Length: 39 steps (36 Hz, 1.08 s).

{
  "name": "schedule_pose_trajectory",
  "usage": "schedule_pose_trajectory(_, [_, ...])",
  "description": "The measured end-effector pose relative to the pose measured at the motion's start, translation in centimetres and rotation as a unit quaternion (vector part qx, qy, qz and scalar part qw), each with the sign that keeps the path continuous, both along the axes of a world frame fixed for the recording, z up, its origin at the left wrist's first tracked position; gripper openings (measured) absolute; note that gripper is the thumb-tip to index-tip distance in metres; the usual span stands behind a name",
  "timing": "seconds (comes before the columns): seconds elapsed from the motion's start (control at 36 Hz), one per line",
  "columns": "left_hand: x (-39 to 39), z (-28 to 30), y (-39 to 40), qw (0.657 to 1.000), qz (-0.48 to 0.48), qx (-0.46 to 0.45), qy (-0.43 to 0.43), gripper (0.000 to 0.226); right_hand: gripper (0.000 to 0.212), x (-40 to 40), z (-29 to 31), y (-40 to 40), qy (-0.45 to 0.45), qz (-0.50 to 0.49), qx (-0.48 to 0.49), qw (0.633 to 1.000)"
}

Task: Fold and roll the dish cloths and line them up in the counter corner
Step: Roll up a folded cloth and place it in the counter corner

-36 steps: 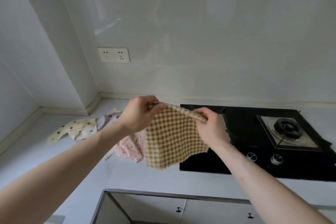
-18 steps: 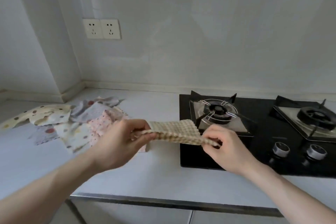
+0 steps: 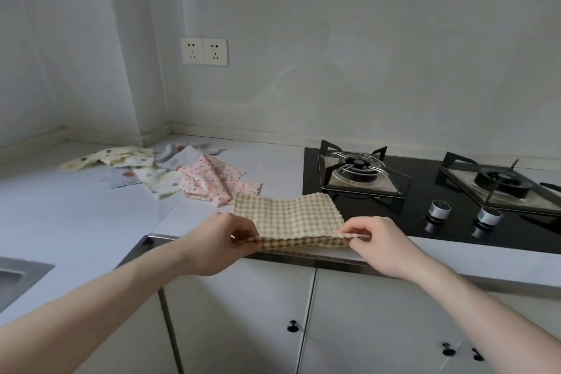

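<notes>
The checked cloth [image 3: 288, 215] is held at its near edge by both hands. The left hand [image 3: 218, 247] pinches the near left corner between thumb and curled fingers; the right hand [image 3: 379, 244] pinches the near right corner in the same way. Between the two hands the near edge is stretched almost straight, just above the front lip of the bench [image 3: 76, 215]. Beyond the hands the cloth is spread over the bench surface, and its far right corner lies on the black glass of the hob [image 3: 409, 212]. A shallow ridge runs across the middle of the cloth.

Ahead and to the left of the left hand, the remaining cloths lie unfolded in a loose heap. The pink spotted cloth [image 3: 212, 182] is nearest, its corner just beside the far left corner of the checked cloth. Further left lie a pale cloth with grey and yellow dots [image 3: 161, 181], a grey cloth [image 3: 121, 176] and a cream dotted cloth [image 3: 106, 156], partly overlapping. Another grey cloth [image 3: 185, 153] lies behind them, towards the wall corner.

Ahead and to the right of the right hand, two burners and two control knobs [image 3: 438, 211] are visible on the hob. A double wall socket [image 3: 204, 51] is mounted above the heap. Below the hands, cabinet doors with small dark knobs [image 3: 292, 326] are visible. The edge of a sink [image 3: 18, 276] lies far left of the left forearm.
</notes>
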<state>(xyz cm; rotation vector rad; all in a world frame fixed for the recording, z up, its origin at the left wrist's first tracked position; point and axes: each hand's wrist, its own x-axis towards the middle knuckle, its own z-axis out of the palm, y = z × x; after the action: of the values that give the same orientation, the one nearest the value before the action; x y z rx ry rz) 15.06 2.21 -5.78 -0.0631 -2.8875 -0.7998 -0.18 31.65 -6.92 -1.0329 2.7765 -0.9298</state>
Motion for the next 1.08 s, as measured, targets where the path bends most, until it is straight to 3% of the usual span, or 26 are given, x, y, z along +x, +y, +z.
schedule_pose_trajectory(0.28, [0.3,0.9,1.5,0.999,0.033,-0.033,0.009,0.014,0.028,0.4,2.1,2.0,-0.009,-0.021,0.0,1.0])
schedule_pose_trajectory(0.58, [-5.3,-0.4,-0.1,0.986,0.163,-0.007,0.008,0.023,0.011,-4.6,1.8,-1.3,-0.048,-0.071,-0.083,0.993])
schedule_pose_trajectory(0.92, [-8.4,-2.4,-0.9,0.969,0.242,-0.044,0.005,0.02,0.018,-7.8,0.2,-4.0,-0.047,-0.151,-0.072,0.985])
schedule_pose_trajectory(1.08, [-8.3,-3.8,-1.3,0.967,0.25,-0.021,0.053,0.016,0.041,-7.6,-0.7,-4.5,-0.045,-0.183,-0.032,0.982])
